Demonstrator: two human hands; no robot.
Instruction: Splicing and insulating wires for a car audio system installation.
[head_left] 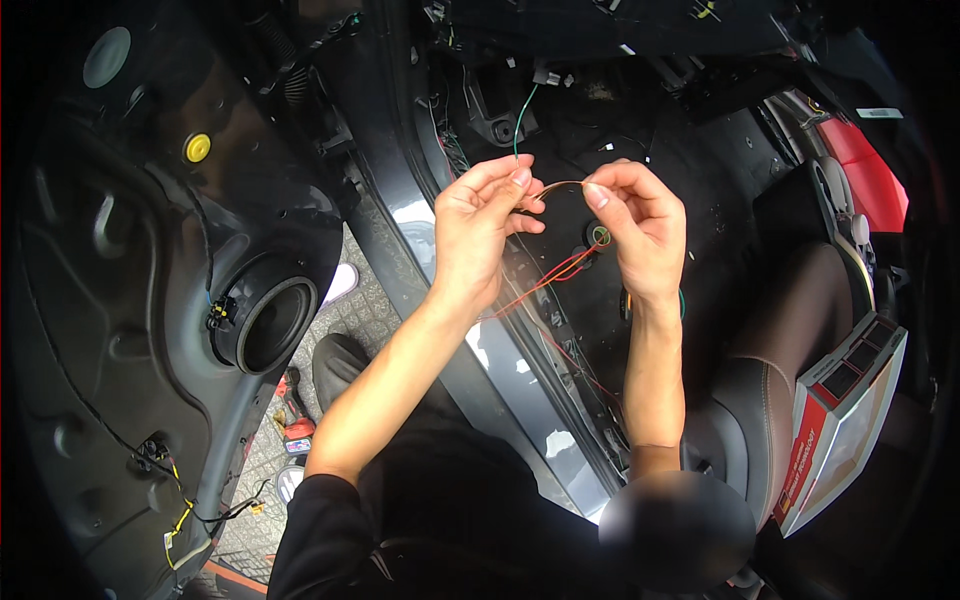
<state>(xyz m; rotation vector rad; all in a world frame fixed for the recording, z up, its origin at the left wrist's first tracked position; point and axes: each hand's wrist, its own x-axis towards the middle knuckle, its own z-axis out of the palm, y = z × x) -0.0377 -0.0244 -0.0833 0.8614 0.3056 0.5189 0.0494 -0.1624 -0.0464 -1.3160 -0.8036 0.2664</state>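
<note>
Nearest you, your black sleeve [330, 520] covers the left upper arm, and both bare forearms rise from the lower edge toward the middle of the view. Your left hand [478, 232] has its grip pinched together, thumb against fingertips, on one end of a thin orange-brown wire [556, 185]. Your right hand [638, 228] clamps thumb and forefinger on the same wire just beside it, so the short stretch arches between the two hands, held up over the car's door sill. Below the hands, thin red wires [548, 280] run slantwise down toward the left wrist. To your right sits the dark brown leather seat [790, 340] with a red and white cardboard box [845, 420] resting on its edge. To your left stands the open black door panel [120, 300] with its round speaker opening [268, 322] and a yellow plastic plug [197, 148]. Farther off, a green wire [522, 118] hangs over the black carpeted car floor [700, 170].
</note>
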